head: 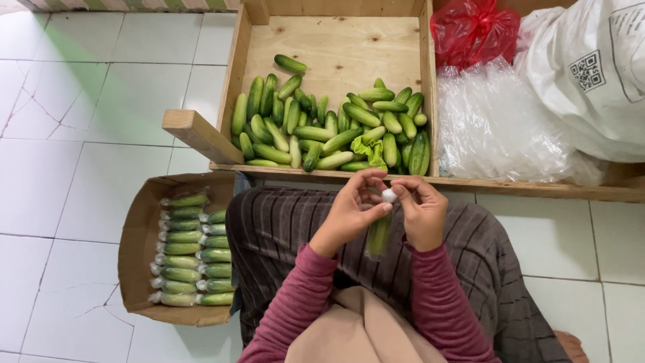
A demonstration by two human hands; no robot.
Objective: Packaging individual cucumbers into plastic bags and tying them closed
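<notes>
We pinched the white twisted end of a plastic-wrapped cucumber [379,232] with the fingers of our left hand [349,212] and right hand [423,212], holding it above our lap, just below the wooden crate [336,47] of loose cucumbers [329,128]; wrapped cucumbers [191,249] filled a cardboard box [134,249] left of it.

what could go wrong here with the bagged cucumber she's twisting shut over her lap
1. Both hands, the left hand and the right hand, pinch only the twisted top of the clear bag; the cucumber hangs free below, so thin plastic might tear or slip, dropping it onto the lap.
2. The cardboard box of wrapped cucumbers looks nearly full, so another pack could roll off onto the tiled floor.
</notes>
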